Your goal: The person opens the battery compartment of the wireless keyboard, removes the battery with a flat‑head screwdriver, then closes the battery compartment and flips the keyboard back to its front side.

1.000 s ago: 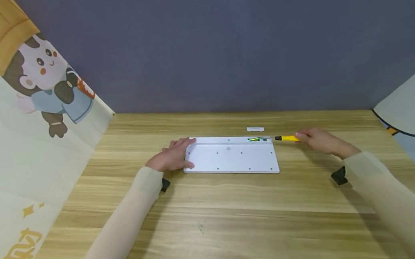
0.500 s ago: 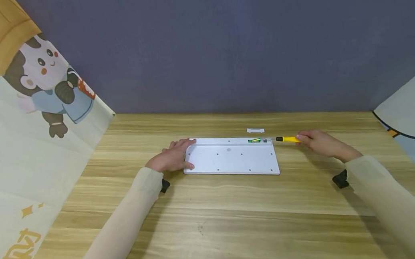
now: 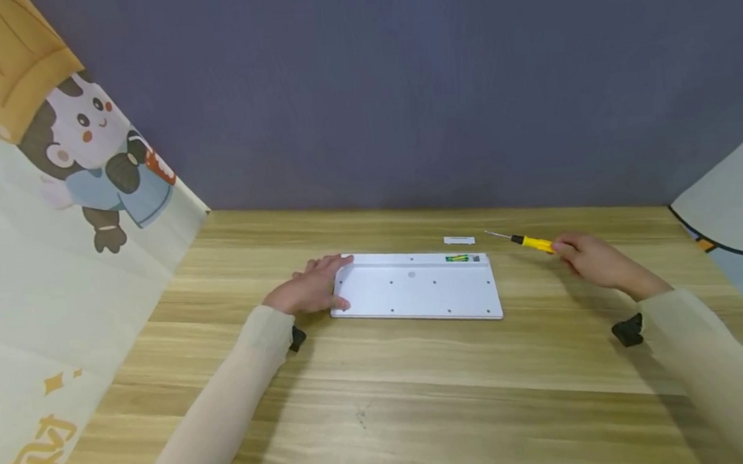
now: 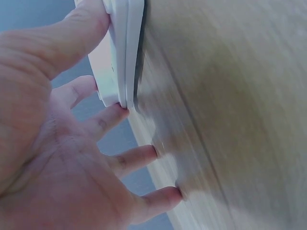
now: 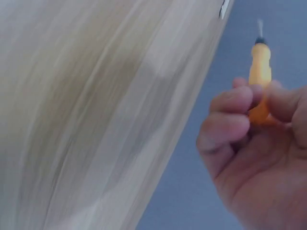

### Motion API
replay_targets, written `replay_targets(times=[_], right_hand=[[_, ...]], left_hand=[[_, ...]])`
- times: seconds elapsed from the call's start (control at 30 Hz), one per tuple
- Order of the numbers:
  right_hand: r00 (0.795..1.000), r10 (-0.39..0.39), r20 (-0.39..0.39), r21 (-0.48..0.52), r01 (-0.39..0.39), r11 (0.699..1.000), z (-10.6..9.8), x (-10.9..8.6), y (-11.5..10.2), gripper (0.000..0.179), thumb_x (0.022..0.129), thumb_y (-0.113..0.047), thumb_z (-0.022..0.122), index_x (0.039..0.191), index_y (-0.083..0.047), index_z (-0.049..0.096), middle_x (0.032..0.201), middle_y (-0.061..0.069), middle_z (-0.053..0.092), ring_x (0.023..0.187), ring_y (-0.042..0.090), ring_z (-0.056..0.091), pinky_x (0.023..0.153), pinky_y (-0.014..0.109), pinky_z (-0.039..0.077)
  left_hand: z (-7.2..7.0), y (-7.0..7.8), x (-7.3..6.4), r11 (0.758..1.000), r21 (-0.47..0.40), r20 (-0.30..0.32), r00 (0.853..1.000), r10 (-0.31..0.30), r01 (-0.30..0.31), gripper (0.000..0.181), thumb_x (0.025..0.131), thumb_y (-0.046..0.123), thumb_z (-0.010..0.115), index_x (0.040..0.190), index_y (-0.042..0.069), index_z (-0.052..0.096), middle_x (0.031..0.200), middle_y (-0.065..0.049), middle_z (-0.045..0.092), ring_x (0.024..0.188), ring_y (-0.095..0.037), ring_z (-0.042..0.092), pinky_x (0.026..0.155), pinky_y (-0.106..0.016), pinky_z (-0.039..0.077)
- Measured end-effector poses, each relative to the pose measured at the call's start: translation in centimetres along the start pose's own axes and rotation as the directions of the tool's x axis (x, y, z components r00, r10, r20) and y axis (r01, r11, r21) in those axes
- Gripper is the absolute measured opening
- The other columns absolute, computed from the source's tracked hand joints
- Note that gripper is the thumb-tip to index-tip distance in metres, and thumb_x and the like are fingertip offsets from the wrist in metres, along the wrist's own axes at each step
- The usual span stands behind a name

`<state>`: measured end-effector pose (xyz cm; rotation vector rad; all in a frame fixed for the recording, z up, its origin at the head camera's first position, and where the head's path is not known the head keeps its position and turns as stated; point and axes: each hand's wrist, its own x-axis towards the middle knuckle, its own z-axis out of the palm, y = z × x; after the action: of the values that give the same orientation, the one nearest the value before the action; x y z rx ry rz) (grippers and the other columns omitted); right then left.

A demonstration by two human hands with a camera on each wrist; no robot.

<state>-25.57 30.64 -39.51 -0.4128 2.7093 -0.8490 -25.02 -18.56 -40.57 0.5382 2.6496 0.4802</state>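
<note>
A white keyboard (image 3: 415, 294) lies face down on the wooden table, with small dark screws across its back. In its open slot at the far right sits a green and yellow battery (image 3: 457, 259). My left hand (image 3: 313, 285) rests on the keyboard's left end, fingers spread; in the left wrist view the thumb (image 4: 72, 38) touches its edge and two fingertips touch the table. My right hand (image 3: 596, 263) grips a yellow-handled screwdriver (image 3: 537, 244) by the handle end. Its shaft points left, above the table and apart from the keyboard. A small white battery cover (image 3: 459, 240) lies just behind the keyboard.
A dark blue-grey partition (image 3: 401, 93) stands along the table's back edge. On the left hangs a pale cloth (image 3: 13, 286) with a cartoon figure. The bare wooden table (image 3: 422, 401) extends in front of the keyboard.
My right hand has drawn the screwdriver back to the right and lifted its tip out of the keyboard's slot. The left hand keeps its place on the keyboard. The head view has tilted slightly.
</note>
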Motion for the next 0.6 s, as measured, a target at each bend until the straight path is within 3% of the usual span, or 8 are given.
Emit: replay_targets(times=[0.2,0.3,0.43,0.6], right_hand=[[0.993,0.109,-0.048,-0.022,-0.110,0.994,-0.2,-1.5,0.9,0.029,0.102,-0.019,0.040,0.107,0.008,0.045,0.070,0.013,0.053,0.050,0.017,0.042,0.044,0.031,0.039],[0.986,0.157,-0.061,-0.042,-0.160,0.986,0.2,-2.1,1.1,0.032,0.096,-0.013,0.049,0.114,0.013,0.042,0.080,0.019,0.058,0.054,0.019,0.048,0.046,0.033,0.042],[0.982,0.186,-0.040,-0.130,-0.190,0.973,1.2,-2.8,0.3,0.032,0.092,-0.022,0.056,0.100,0.009,0.052,0.073,0.012,0.056,0.054,0.018,0.046,0.048,0.031,0.039],[0.986,0.164,-0.029,-0.206,-0.166,0.964,2.5,-3.4,-1.0,0.029,0.089,-0.031,0.061,0.078,-0.006,0.054,0.063,0.001,0.046,0.053,0.015,0.040,0.048,0.028,0.032]], left_hand=[[0.0,0.1,-0.1,1.000,0.010,-0.011,1.000,0.004,-0.004,0.087,0.084,0.035,0.071,0.152,0.019,0.019,0.155,-0.012,0.017,0.138,-0.041,0.013,0.099,-0.071,0.016],[0.0,0.2,-0.2,1.000,0.006,-0.012,1.000,0.004,-0.004,0.087,0.084,0.034,0.071,0.152,0.019,0.020,0.154,-0.012,0.017,0.137,-0.042,0.013,0.098,-0.071,0.017],[0.0,0.2,-0.1,1.000,-0.006,-0.010,1.000,0.006,-0.007,0.087,0.083,0.034,0.072,0.152,0.019,0.021,0.155,-0.012,0.017,0.137,-0.043,0.013,0.098,-0.071,0.016],[0.3,0.1,0.1,0.999,-0.002,-0.018,0.999,0.032,-0.032,0.087,0.083,0.034,0.073,0.152,0.018,0.022,0.154,-0.012,0.019,0.136,-0.045,0.015,0.096,-0.073,0.018]])
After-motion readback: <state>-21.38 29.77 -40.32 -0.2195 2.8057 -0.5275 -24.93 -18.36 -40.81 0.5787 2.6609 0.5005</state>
